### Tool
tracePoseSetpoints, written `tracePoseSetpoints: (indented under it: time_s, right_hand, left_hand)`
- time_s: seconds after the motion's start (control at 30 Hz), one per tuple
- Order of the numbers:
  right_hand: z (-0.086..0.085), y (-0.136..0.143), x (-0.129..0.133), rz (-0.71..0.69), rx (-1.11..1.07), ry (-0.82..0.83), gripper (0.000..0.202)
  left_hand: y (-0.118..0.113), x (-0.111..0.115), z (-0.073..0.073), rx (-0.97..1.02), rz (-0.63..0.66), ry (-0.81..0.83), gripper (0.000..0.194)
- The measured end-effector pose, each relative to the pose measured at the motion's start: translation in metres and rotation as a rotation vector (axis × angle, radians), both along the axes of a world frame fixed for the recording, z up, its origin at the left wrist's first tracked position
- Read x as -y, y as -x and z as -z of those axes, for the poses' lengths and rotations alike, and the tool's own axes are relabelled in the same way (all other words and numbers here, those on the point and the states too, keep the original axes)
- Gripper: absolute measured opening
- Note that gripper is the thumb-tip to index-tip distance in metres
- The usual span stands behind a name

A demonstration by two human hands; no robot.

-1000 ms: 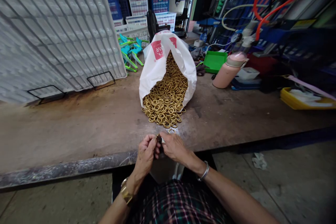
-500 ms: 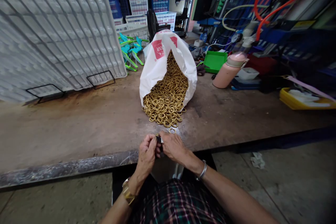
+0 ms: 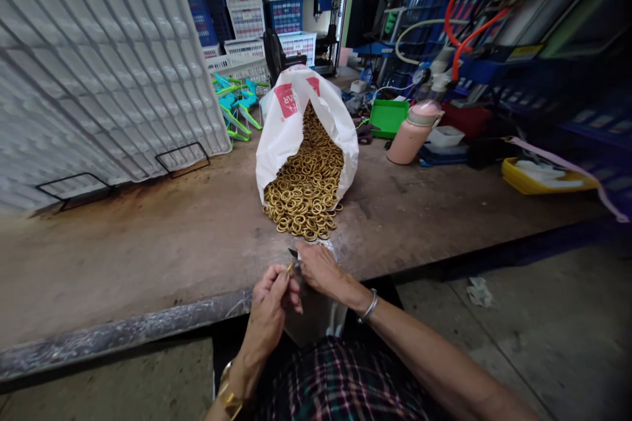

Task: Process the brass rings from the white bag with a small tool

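Observation:
Between thumb and fingers, my left hand [image 3: 273,297] pinches a brass-coloured ring [image 3: 290,267] at the table's front edge. My right hand [image 3: 320,268] is closed on a small knife, whose dark pointed blade [image 3: 293,252] sticks out to the left past the fingertips; its handle is mostly hidden. The two hands are close together but apart. Just beyond them, a heap of brass-coloured rings [image 3: 303,200] spills from the mouth of a white plastic bag [image 3: 276,145] with red print, lying on its side.
White moulded trays [image 3: 113,66] stand on edge at the left in black wire holders [image 3: 182,159]. On the right are a pink bottle [image 3: 411,135], a green tray [image 3: 389,117] and a yellow tray [image 3: 528,181]. Teal clips [image 3: 237,105] lie behind; crates [image 3: 284,16] are stacked farther back.
My left hand has drawn back toward me with the ring, away from the right hand. The knife blade now shows beyond the right fingers. The view has shifted slightly right.

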State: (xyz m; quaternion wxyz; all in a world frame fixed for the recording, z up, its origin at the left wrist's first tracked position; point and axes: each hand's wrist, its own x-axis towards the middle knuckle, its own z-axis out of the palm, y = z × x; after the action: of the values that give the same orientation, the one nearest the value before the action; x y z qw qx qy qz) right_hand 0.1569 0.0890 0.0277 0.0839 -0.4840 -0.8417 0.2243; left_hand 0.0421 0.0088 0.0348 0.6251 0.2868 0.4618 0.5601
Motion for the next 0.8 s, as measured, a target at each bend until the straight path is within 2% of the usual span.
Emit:
tracePoseSetpoints:
  time_s: [0.1,0.2,0.33,0.4,0.57,0.8]
  right_hand:
    - [0.002,0.002,-0.001,0.104,-0.313,0.156,0.019]
    - [0.001,0.004,0.002,0.123,-0.568,0.36,0.023]
    - [-0.004,0.005,0.009,0.073,-0.712,0.589,0.023]
    - [-0.005,0.005,0.011,0.051,-0.746,0.649,0.019]
    - [0.001,0.008,0.013,0.086,-0.767,0.636,0.014]
    - [0.007,0.012,0.009,0.119,-0.74,0.271,0.01]
  left_hand:
    - [0.001,-0.002,-0.001,0.145,-0.043,0.017,0.021]
    - [0.002,-0.006,0.001,0.218,-0.075,0.027,0.023]
    - [0.004,-0.007,0.005,0.244,-0.11,0.068,0.026]
    - [0.006,-0.008,0.007,0.237,-0.11,0.089,0.026]
    - [0.012,-0.008,0.01,0.192,-0.121,0.083,0.029]
    - [0.015,-0.005,0.006,0.181,-0.169,0.144,0.035]
